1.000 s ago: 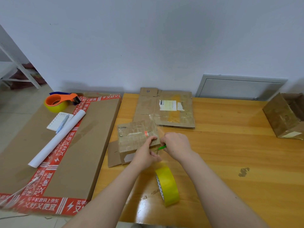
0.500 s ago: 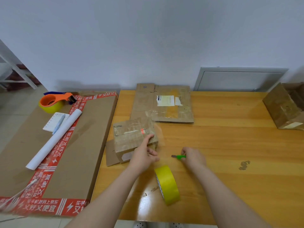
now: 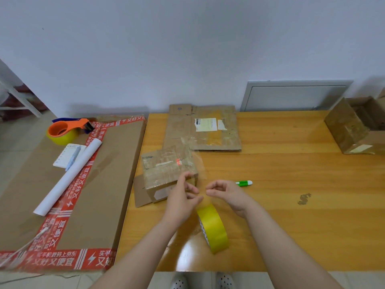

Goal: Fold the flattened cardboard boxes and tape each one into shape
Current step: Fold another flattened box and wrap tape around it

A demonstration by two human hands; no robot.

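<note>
In the head view, we see our left hand (image 3: 183,197) at the near right corner of the small box (image 3: 168,172), thumb against its edge and fingers curled. Our right hand (image 3: 227,192) sits just beside it, thumb and forefinger drawn close together, the other fingers curled. A clear tape strip (image 3: 200,170) hangs off the box's right end towards both hands; we cannot tell whether either hand pinches it. The box stands on the bench (image 3: 291,215), left of centre. The green cutter (image 3: 243,183) lies just past the right hand. The yellow roll (image 3: 213,228) stands on edge between our forearms.
</note>
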